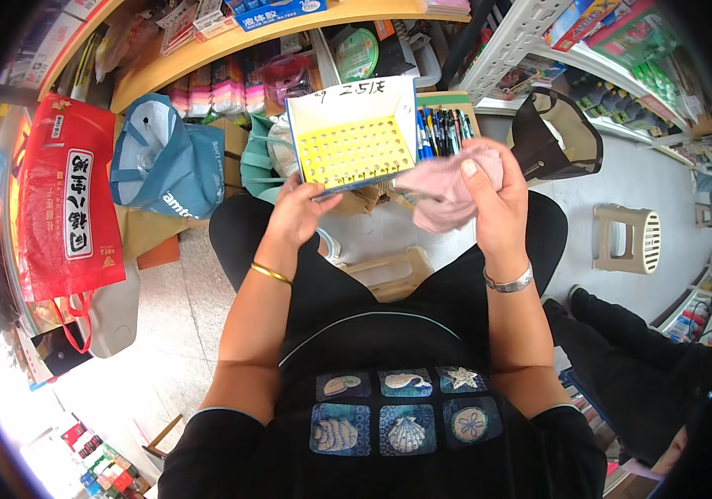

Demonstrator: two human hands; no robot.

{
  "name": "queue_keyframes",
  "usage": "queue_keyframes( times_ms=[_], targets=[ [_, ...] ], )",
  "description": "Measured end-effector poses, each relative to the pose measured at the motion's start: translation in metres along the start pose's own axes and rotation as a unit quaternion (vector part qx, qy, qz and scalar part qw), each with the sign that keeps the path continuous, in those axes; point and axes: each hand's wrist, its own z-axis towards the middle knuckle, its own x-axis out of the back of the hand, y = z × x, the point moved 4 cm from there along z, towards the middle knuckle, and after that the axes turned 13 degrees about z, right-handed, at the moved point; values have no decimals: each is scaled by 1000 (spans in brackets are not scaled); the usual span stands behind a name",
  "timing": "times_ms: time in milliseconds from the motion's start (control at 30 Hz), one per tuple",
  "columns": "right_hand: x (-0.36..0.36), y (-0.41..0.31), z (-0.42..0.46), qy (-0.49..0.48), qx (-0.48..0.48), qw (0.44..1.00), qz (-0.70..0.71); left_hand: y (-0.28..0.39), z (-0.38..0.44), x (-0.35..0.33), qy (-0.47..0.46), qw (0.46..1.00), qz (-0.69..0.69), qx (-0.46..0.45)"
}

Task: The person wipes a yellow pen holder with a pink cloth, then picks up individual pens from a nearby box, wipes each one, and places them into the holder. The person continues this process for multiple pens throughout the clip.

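Observation:
My left hand (pixel 301 213) grips the lower left corner of a pen display box (pixel 356 150), tilted toward me. Its yellow insert has rows of round holes with no pens standing in them, and handwriting marks the white inside of its lid. In my right hand (pixel 498 199) is a crumpled pink cloth (pixel 446 190), held by the box's lower right corner; its edge is blurred. Behind the box and to its right, several pens (pixel 440 128) lie side by side in an open carton (pixel 469 112), partly hidden by the box and cloth.
A blue tote bag (pixel 172 159) and a red bag (pixel 69 199) stand at left. At right are a dark bag (pixel 555 137), a beige plastic stool (pixel 627 239) and another person's dark-clothed legs (pixel 636 362). A wooden shelf (pixel 206 55) with stationery curves across the front.

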Motion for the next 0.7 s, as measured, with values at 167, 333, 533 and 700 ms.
queue_keyframes(
  times_ms=[167,333,533,700],
  targets=[
    [-46,0,-1,-165,191,889,-382,-5,-42,-41,-40,997,-57,-44],
    [-43,33,-21,-115,163,856,-477,-3,-69,-71,-69,995,-21,-72],
    [-71,12,-29,-165,267,876,-366,0,-79,-92,-118,988,10,-99],
    [-79,-12,-23,-182,306,854,-380,10,-90,-105,-107,986,-7,-128]
  ],
)
